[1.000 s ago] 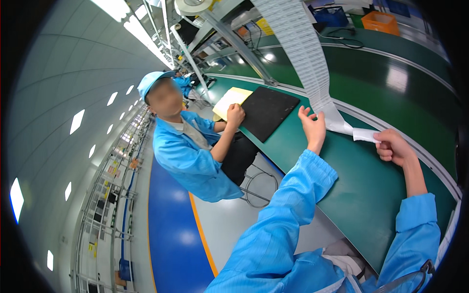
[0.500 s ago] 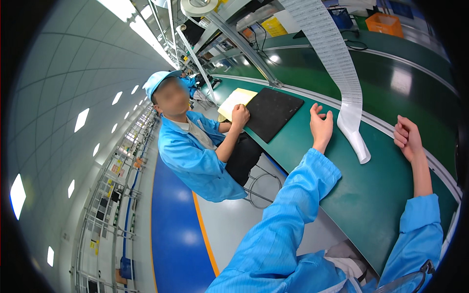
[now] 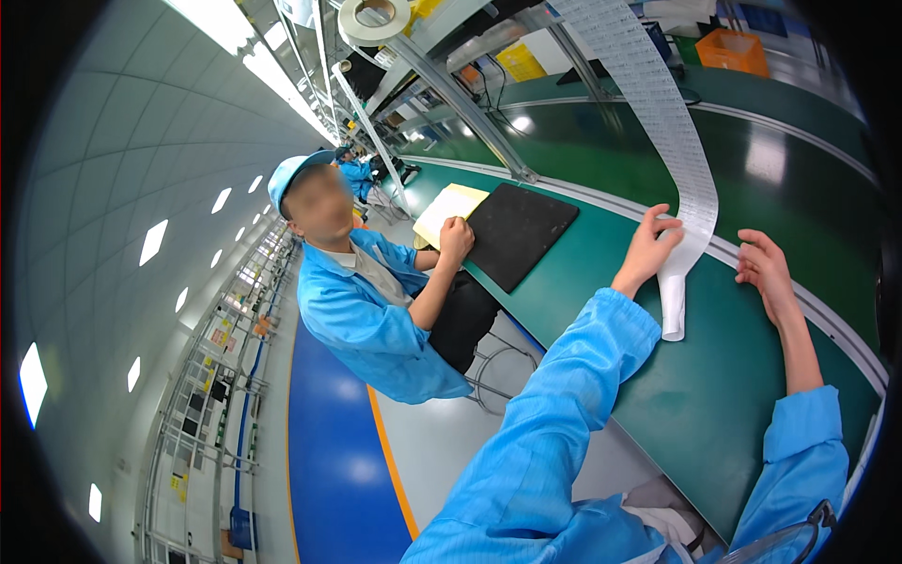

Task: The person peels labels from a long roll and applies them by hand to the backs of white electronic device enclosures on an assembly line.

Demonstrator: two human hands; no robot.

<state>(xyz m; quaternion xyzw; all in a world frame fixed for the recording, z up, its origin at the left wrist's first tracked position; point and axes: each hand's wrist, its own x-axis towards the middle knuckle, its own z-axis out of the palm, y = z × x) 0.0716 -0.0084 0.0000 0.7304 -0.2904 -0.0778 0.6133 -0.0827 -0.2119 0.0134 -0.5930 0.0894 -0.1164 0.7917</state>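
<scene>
A long white strip of printed labels (image 3: 648, 99) hangs down from the top of the view. Its lower end curls into a tube (image 3: 673, 310) that rests on the green bench top (image 3: 695, 414). At the strip's left edge is my left hand (image 3: 646, 249), fingers apart and bent, the fingertips at or against the strip just above the curl. I cannot tell whether they touch it. To the right of the strip, my right hand (image 3: 766, 273) is raised over the bench, fingers loosely bent and apart, holding nothing.
On the bench to the left lie a black mat (image 3: 521, 235) and a yellow sheet (image 3: 449, 214). A co-worker (image 3: 366, 301) in blue sits beside them, one hand near the sheet. Behind runs a metal rail (image 3: 611, 211); a roll (image 3: 374, 17) and an orange bin (image 3: 733, 52) are farther back.
My left hand has moved right, up to the strip's edge. My right hand has moved slightly left and its fingers have opened. The strip's curled end has shifted left and now points straighter down.
</scene>
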